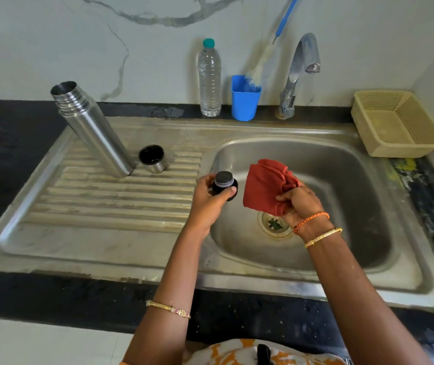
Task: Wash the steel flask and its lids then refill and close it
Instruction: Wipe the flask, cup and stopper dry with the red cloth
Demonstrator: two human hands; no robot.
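The small black round inner lid [223, 183] is gripped in the left hand [210, 197] over the steel sink [342, 164], seemingly for wiping with the red cloth [266, 185] bunched in the right hand [301, 202].

basket: a beige plastic basket [400, 122] sits on my worktop [26, 143], right of the sink.
holder: a blue holder [245, 101] stands by the wall, with a blue-handled bottle brush [263, 61] leaning in it.
bottle: a clear water bottle [209, 80], teal cap, stands upright just left of the holder.
wall: pale marble with grey veins.
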